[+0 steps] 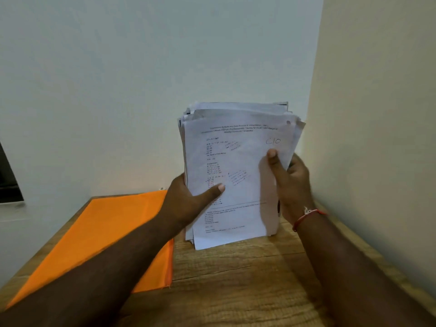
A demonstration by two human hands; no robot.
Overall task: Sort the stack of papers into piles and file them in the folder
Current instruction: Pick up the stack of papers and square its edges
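Wooden table (236, 284) (grained), orange folder (106, 232) left, papers (243, 161) held upright, pale walls (118, 67)

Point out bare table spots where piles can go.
Widest bare wood on the table: between the orange folder's right edge and the right forearm, nearer than the stack of papers. A narrow strip runs along the right wall. Crowded: the folder covers the left; left hand and right hand hold the stack at the back.

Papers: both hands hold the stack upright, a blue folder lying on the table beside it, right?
No: in the head view the folder on the table is orange, not blue. Left hand and right hand do hold the papers upright.
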